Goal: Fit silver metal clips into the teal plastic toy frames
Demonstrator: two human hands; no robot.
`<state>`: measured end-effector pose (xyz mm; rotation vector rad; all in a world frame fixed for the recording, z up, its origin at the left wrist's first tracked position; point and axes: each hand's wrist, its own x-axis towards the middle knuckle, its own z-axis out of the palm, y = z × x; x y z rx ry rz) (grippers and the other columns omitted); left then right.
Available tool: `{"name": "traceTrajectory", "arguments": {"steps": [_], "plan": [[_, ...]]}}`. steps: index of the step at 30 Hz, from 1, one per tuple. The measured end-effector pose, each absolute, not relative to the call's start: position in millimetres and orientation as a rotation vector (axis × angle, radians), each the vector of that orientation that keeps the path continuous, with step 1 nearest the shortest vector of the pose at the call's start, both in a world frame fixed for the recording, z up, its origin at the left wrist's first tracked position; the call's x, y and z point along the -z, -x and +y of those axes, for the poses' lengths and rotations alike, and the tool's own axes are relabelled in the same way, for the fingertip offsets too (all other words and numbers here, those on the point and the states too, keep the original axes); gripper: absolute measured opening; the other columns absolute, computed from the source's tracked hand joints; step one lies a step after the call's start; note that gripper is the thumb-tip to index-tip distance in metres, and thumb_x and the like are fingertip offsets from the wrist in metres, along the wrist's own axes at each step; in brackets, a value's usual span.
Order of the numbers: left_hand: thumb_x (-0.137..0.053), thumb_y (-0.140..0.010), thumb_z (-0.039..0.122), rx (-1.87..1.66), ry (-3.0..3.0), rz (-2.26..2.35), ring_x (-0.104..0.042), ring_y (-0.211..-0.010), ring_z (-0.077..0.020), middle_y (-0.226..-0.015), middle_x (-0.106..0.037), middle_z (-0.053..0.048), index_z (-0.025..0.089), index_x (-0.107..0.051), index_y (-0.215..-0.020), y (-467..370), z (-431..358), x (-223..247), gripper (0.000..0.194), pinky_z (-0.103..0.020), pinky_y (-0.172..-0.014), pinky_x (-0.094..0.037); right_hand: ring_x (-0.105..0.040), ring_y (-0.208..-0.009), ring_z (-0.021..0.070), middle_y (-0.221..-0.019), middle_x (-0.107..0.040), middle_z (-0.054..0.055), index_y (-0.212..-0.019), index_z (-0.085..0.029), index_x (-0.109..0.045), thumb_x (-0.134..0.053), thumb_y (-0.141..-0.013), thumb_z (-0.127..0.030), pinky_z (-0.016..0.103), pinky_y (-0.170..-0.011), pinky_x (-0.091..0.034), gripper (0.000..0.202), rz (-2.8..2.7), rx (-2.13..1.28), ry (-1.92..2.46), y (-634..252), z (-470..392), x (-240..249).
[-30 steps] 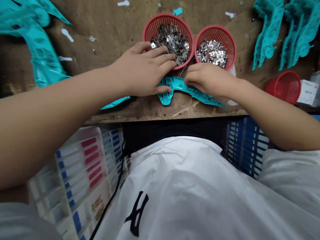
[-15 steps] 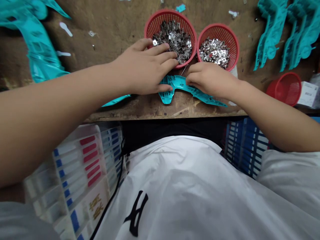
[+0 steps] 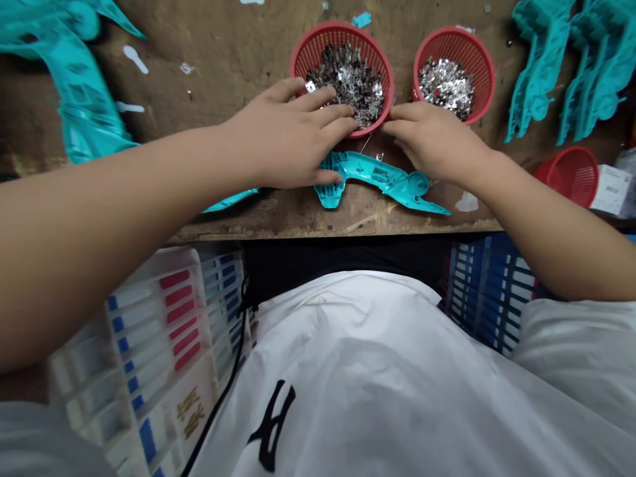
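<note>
A curved teal plastic part [image 3: 368,169] lies near the table's front edge. My left hand [image 3: 298,136] has its fingers spread, with the thumb at the part's left end and the fingertips over the near rim of the left red basket [image 3: 342,30], which holds metal clips. My right hand [image 3: 432,139] is between the two baskets, above the part's right half; its fingers are extended and apart, with nothing visible in them. Beside it stands the right red basket [image 3: 484,63] of small shiny metal pieces. A tiny metal piece [image 3: 379,157] sits at the part's upper edge.
Large teal parts [image 3: 84,86] lie at the left, and more teal parts [image 3: 536,66] at the back right. A tipped red basket [image 3: 571,173] and a white box [image 3: 612,189] are at the right. Crates [image 3: 163,331] stand below the table edge.
My right hand has moved up and right, off the teal part, and its fingers have opened. The right basket has shifted up and right. My left hand has barely moved.
</note>
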<state>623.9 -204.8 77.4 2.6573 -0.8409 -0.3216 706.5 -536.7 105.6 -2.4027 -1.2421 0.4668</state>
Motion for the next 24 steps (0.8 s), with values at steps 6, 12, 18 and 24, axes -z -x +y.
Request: {"name": "traceTrajectory", "arguments": {"steps": [6,12,18,24], "plan": [[-0.071,-0.128,0.030,0.255,-2.532,-0.959,-0.036,-0.202,-0.0279,-0.199,-0.064,0.004,0.040,-0.073,-0.186,-609.3,-227.8,-117.6,0.058,-0.075,-0.172,-0.009,-0.056,-0.183,0.0371,-0.190,-0.074,0.009,-0.166,-0.036,-0.088,-0.066,-0.119,-0.037,0.064,-0.144,-0.049,0.052,-1.156,-0.458,2.475,-706.7,-538.7,-98.8],[-0.070,-0.128,0.031,0.333,-2.535,-0.848,-0.045,-0.199,-0.0292,-0.184,-0.079,0.003,0.036,-0.093,-0.153,-599.0,-243.6,-130.1,0.035,-0.073,-0.166,-0.038,-0.046,-0.189,0.0376,-0.202,-0.059,0.011,-0.183,-0.029,-0.078,-0.039,-0.126,-0.045,0.063,-0.158,-0.028,0.071,-1.283,-0.506,2.574,-702.1,-541.0,-101.8],[-0.059,-0.129,0.029,0.316,-2.523,-1.027,-0.030,-0.205,-0.0319,-0.202,-0.060,0.006,0.041,-0.088,-0.169,-603.6,-227.9,-110.8,0.051,-0.079,-0.171,-0.012,-0.028,-0.200,0.0281,-0.211,-0.047,0.005,-0.185,-0.029,-0.073,-0.032,-0.125,-0.045,0.061,-0.163,-0.018,0.074,-1.297,-0.526,2.557,-705.1,-541.5,-95.1],[-0.049,-0.130,0.037,0.340,-2.501,-1.046,-0.016,-0.207,-0.0297,-0.205,-0.055,0.010,0.042,-0.080,-0.180,-606.0,-218.3,-102.9,0.059,-0.078,-0.171,-0.003,-0.049,-0.181,0.0344,-0.202,-0.059,0.015,-0.186,-0.023,-0.072,-0.034,-0.129,-0.049,0.056,-0.157,-0.027,0.073,-1.290,-0.457,2.533,-703.1,-541.7,-94.6]]}}
